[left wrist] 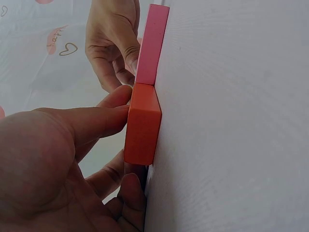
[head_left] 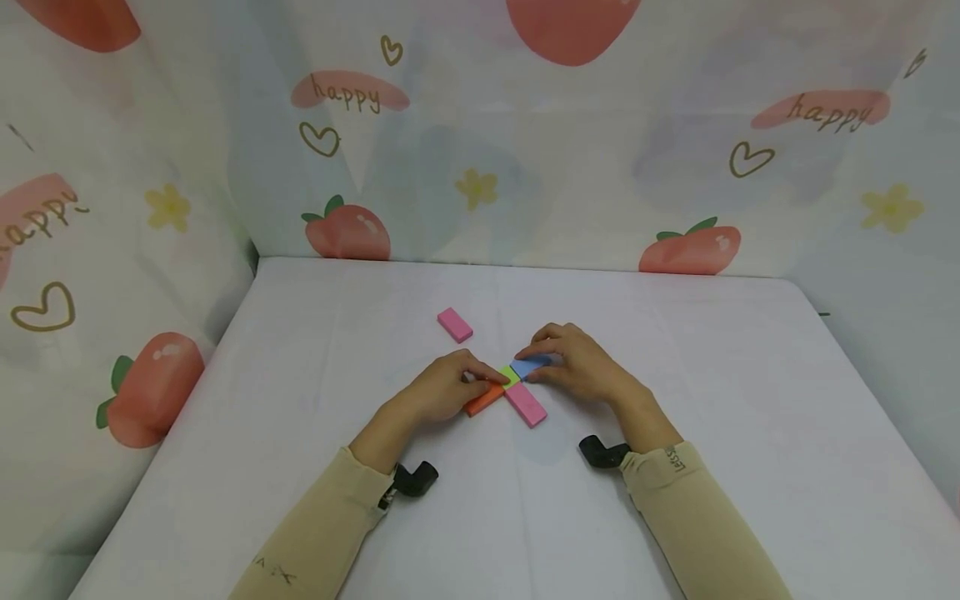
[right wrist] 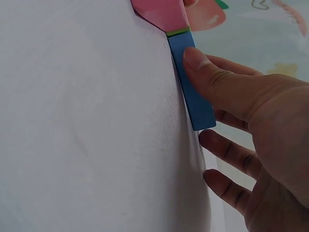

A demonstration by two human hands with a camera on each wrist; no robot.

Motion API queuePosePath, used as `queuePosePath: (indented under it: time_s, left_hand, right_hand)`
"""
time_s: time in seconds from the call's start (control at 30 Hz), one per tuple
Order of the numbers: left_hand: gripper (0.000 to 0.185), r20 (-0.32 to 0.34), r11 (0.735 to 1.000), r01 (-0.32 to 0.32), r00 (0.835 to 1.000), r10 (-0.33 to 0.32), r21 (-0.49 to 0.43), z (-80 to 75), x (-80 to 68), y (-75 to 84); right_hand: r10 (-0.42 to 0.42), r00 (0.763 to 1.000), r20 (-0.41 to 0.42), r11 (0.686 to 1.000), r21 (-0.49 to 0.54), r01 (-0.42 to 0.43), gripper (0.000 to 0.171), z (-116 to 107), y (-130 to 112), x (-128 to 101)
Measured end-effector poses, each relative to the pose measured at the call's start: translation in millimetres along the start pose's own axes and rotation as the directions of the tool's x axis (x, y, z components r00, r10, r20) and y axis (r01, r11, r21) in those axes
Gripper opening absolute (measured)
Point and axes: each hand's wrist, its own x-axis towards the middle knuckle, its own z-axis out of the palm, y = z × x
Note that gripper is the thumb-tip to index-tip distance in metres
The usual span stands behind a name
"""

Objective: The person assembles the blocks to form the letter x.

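A small green block (head_left: 511, 377) lies on the white table, with an orange block (head_left: 484, 401), a pink block (head_left: 527, 406) and a blue block (head_left: 530, 367) set around it like arms of a cross. My left hand (head_left: 447, 385) holds the orange block, its index fingertip reaching onto the green one. In the left wrist view the thumb touches the orange block (left wrist: 143, 128), and its end meets the pink block (left wrist: 153, 46). Between thumb and index finger, my right hand (head_left: 581, 364) pinches the blue block; the thumb lies along its side in the right wrist view (right wrist: 198, 92).
Behind the cross, a second pink block (head_left: 454, 325) lies apart on the white tablecloth (head_left: 675, 350). A cloth backdrop (head_left: 570, 167) printed with fruit, hearts and flowers rises along the back and left edges. Black wrist devices (head_left: 603, 452) sit at both cuffs.
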Motion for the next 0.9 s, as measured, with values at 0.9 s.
queuePosePath:
  time_s: [0.9]
  left_hand:
    - [0.025,-0.012,1.0,0.015,1.0,-0.015,0.016,-0.1,0.9,1.0]
  right_hand:
    - [-0.003,1.0,0.005,1.0,-0.01,0.003,0.031,0.6,0.5,-0.5]
